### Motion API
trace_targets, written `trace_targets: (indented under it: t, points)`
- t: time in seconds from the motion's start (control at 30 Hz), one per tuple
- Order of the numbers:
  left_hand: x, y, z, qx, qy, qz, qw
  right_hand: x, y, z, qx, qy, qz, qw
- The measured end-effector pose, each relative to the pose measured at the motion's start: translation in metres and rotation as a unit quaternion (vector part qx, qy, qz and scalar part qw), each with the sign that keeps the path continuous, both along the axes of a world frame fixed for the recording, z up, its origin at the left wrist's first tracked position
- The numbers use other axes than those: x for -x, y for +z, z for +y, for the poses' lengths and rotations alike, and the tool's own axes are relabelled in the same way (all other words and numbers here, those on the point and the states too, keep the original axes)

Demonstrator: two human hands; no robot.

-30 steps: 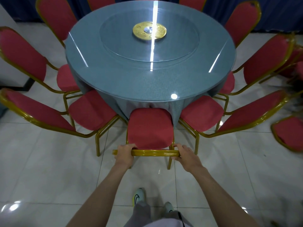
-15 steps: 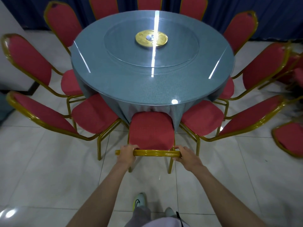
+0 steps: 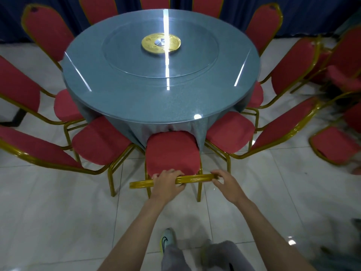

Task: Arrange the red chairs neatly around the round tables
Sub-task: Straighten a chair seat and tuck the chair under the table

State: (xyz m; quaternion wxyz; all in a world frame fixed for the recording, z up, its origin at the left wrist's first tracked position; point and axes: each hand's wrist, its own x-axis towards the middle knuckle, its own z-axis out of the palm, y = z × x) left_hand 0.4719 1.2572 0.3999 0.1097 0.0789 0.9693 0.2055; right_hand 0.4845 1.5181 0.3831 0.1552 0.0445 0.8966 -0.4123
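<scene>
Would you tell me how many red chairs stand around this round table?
10 red chairs: one in front, three left, three at the far side, three right; others far right blurred.

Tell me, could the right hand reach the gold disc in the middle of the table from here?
Probably not. The right hand is at the chair back, and the gold disc sits mid-table, beyond the chair seat.

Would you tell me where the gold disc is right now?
In the head view, the gold disc lies at the centre of the glass turntable on the round blue table, far side from the chair both hands grip.
</scene>
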Motion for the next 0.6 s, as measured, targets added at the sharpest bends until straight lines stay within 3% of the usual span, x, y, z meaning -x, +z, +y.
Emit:
trace_targets:
  t: [0.33, 0.6]
  points:
    - [-0.003, 0.0, 0.137, 0.027, 0.011, 0.059, 0.998, 0.005, 0.01, 0.099, 0.138, -0.039, -0.048, 0.988]
    - [0.02, 0.007, 0.28, -0.148, 0.055, -0.011, 0.987, 0.011, 0.019, 0.246, 0.163, -0.059, -0.03, 0.984]
